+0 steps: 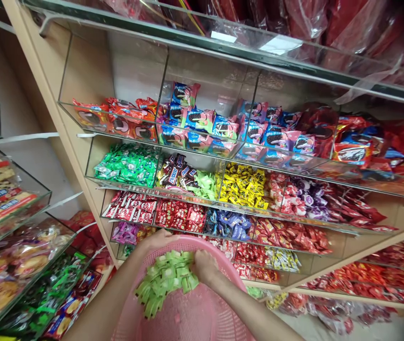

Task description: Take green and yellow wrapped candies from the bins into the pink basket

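One pink basket [191,315], partly unseen

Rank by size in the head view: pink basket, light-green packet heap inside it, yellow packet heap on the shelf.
1. Pink basket
2. Light-green packet heap
3. Yellow packet heap
Apparent size only; the basket is nearer the camera.

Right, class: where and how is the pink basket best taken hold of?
Probably by opposite sides of the pink basket's rim, coming from left and right, thumbs inside. Its wide, rounded mouth offers an edge on both sides, and the green packets lie towards the far left, so a two-sided grip should limit tipping.
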Available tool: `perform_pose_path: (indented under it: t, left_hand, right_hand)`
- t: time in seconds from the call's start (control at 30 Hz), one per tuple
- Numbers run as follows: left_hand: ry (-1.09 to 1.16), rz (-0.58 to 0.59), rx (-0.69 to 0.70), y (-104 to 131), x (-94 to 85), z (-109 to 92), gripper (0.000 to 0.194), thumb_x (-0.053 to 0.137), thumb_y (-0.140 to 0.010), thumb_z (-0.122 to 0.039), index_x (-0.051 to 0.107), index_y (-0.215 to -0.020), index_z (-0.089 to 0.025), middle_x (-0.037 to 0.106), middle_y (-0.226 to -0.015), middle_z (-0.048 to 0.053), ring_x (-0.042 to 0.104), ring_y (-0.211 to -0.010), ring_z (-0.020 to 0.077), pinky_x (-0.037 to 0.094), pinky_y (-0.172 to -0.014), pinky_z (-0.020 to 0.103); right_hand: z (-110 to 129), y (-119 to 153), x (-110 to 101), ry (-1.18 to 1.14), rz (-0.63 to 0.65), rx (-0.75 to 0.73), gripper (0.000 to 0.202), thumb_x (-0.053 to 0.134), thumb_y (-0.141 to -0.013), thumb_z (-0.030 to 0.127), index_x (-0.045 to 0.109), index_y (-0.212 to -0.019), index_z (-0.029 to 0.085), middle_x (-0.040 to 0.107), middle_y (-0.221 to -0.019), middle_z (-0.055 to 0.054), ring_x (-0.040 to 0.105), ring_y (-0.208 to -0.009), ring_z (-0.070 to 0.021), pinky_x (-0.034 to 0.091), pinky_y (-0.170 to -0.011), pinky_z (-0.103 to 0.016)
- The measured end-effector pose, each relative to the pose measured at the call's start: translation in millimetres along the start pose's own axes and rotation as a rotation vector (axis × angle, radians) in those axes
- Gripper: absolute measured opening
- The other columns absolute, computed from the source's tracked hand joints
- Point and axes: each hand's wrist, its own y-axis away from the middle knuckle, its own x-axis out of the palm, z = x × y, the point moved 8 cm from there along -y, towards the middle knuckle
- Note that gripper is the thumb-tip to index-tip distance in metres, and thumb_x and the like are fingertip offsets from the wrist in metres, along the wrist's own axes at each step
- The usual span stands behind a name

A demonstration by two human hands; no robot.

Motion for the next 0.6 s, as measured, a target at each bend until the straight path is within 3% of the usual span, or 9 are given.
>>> perform_pose_path:
  t: [0.1, 0.2, 0.3, 0.47, 0.6]
  left_hand:
    - [0.012, -0.005, 0.012, 1, -0.5, -4, 0.050, 0.042, -0.062, -0.065, 0.049, -0.055, -0.016, 0.030, -0.049, -0.006, 0.025, -0.048, 0.0073, 0.020, -0.046, 0.022]
    - [0.013, -0.009, 0.027, -2, 0.4, -2, 0.049, 0.043, -0.062, -0.064, 0.048, -0.055, -0.016, 0.029, -0.050, -0.006, 0.025, -0.049, 0.0071, 0.020, -0.046, 0.022]
    - [0.002, -0.012, 0.037, -7, 2.2, 3, 0.049, 0.042, -0.063, -0.064, 0.047, -0.054, -0.016, 0.028, -0.049, -0.006, 0.023, -0.049, 0.0069, 0.020, -0.047, 0.022]
    - [-0.016, -0.002, 0.019, -7, 4.5, 9, 0.051, 0.042, -0.062, -0.066, 0.045, -0.054, -0.016, 0.029, -0.049, -0.006, 0.024, -0.048, 0.0068, 0.020, -0.046, 0.021]
    - [-0.007, -0.004, -0.001, -2, 3.7, 8, 0.050, 0.042, -0.062, -0.066, 0.045, -0.054, -0.016, 0.029, -0.048, -0.006, 0.023, -0.048, 0.0067, 0.019, -0.046, 0.021]
  right_hand:
    - [5, 5, -8, 0.044, -0.044, -0.059, 0.023, 0.040, -0.077, 0.020, 0.062, -0.085, 0.013, 0.064, -0.088, -0.012, 0.059, -0.083, -0.0230, 0.043, -0.068, -0.030]
    - [25, 16, -14, 0.062, -0.085, -0.310, 0.021, 0.042, -0.079, 0.025, 0.058, -0.089, 0.016, 0.064, -0.084, -0.008, 0.059, -0.079, -0.0212, 0.042, -0.065, -0.028]
    - [41, 29, -9, 0.100, -0.047, -0.499, 0.028, 0.053, -0.073, 0.034, 0.053, -0.096, 0.018, 0.064, -0.084, -0.007, 0.059, -0.076, -0.0220, 0.042, -0.061, -0.028]
    - [48, 33, 2, 0.181, 0.015, -0.493, 0.048, 0.064, -0.063, 0.041, 0.051, -0.101, 0.015, 0.062, -0.093, -0.011, 0.058, -0.084, -0.0248, 0.044, -0.064, -0.031]
    - [49, 30, 13, 0.209, 0.019, -0.431, 0.056, 0.061, -0.060, 0.053, 0.054, -0.099, 0.013, 0.061, -0.090, -0.013, 0.056, -0.084, -0.0271, 0.045, -0.067, -0.037]
